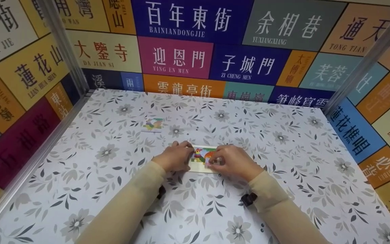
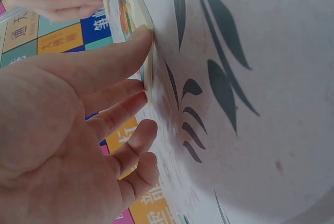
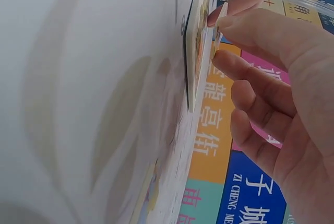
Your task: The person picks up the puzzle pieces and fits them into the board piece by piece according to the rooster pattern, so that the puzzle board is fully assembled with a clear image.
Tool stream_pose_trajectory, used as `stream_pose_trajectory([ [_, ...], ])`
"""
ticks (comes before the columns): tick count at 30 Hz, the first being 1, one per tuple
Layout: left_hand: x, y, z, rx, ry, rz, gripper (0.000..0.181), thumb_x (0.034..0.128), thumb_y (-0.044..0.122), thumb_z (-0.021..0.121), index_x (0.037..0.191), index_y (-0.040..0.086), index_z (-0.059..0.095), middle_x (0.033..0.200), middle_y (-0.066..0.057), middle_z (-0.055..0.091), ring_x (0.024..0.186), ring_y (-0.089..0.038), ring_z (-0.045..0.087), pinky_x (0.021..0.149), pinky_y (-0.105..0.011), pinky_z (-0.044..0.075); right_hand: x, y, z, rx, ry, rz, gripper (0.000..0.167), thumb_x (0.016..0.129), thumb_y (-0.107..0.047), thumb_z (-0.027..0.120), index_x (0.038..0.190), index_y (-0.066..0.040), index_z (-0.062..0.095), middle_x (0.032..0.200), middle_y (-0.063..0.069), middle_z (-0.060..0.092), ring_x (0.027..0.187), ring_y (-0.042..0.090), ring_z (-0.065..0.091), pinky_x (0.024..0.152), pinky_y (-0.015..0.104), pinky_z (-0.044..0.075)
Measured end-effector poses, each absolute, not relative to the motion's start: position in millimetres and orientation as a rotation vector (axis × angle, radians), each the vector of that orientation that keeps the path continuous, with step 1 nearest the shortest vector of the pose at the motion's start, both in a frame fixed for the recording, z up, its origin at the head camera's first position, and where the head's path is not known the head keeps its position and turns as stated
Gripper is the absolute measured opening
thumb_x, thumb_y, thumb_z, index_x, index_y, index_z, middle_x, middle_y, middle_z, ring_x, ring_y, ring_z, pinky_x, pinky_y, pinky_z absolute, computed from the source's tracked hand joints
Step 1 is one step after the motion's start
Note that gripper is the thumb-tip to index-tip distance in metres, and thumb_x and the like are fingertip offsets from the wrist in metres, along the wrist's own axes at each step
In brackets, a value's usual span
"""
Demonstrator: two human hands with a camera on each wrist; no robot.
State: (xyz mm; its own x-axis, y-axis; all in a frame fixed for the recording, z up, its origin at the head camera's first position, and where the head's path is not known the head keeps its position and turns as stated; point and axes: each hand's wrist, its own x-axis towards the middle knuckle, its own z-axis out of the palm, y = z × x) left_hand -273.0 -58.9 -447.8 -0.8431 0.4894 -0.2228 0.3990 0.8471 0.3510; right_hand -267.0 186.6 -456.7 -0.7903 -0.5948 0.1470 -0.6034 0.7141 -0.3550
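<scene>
A small puzzle board (image 1: 200,168) with a pale rim and a bright picture of a bird lies on the table between the hands. My left hand (image 1: 175,157) holds its left end, the thumb on the near edge and fingertips along the side. At the board's right end is my right hand (image 1: 235,161). Between its thumb and forefinger it pinches a thin flat puzzle piece (image 3: 219,30), tilted on edge just above the board in the right wrist view. Both remaining right fingers seen there curl loosely. The right hand hides the board's right end in the head view.
A small colourful picture card (image 1: 152,124) lies farther back on the left. Another flat colourful piece (image 3: 146,195) lies on the table in the right wrist view. A floral cloth (image 1: 222,196) covers the table; sign-printed walls (image 1: 178,56) enclose its back and sides.
</scene>
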Motion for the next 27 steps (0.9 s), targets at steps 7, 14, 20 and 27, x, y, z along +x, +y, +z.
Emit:
stream_pose_trajectory([
  [7, -274, -58, -448, 0.672, 2.723, 0.396, 0.063, 0.0885, 0.024, 0.082, 0.145, 0.012, 0.058, 0.154, -0.005, 0.048, 0.131, -0.033, 0.046, 0.109, -0.051, 0.043, -270, 176, -456, 1.030, -2.871, 0.596, 0.008, 0.089, -0.032, 0.081, 0.095, -0.027, 0.083, 0.096, -0.011, 0.072, 0.086, 0.013, 0.066, 0.081, 0.036, 0.055],
  [14, -273, -61, -449, 0.716, 2.753, 0.378, 0.060, 0.0874, 0.024, 0.082, 0.142, 0.011, 0.061, 0.152, -0.005, 0.050, 0.124, -0.036, 0.049, 0.102, -0.050, 0.047, -271, 165, -462, 1.178, -2.785, 0.579, 0.008, 0.091, -0.032, 0.080, 0.090, -0.025, 0.083, 0.092, -0.009, 0.072, 0.079, 0.010, 0.063, 0.073, 0.031, 0.053],
  [20, -273, -61, -449, 0.743, 2.769, 0.362, 0.056, 0.0874, 0.024, 0.082, 0.138, 0.010, 0.063, 0.149, -0.007, 0.052, 0.122, -0.038, 0.051, 0.100, -0.051, 0.048, -271, 156, -462, 1.202, -2.778, 0.570, 0.008, 0.090, -0.031, 0.081, 0.088, -0.023, 0.083, 0.094, -0.008, 0.073, 0.082, 0.010, 0.064, 0.076, 0.034, 0.055],
  [27, -273, -60, -450, 0.725, 2.759, 0.380, 0.055, 0.0877, 0.023, 0.082, 0.138, 0.012, 0.063, 0.149, -0.007, 0.052, 0.124, -0.036, 0.050, 0.101, -0.051, 0.047, -270, 150, -464, 1.213, -2.814, 0.510, 0.007, 0.088, -0.025, 0.079, 0.093, -0.024, 0.084, 0.102, -0.008, 0.075, 0.095, 0.014, 0.069, 0.087, 0.037, 0.056],
])
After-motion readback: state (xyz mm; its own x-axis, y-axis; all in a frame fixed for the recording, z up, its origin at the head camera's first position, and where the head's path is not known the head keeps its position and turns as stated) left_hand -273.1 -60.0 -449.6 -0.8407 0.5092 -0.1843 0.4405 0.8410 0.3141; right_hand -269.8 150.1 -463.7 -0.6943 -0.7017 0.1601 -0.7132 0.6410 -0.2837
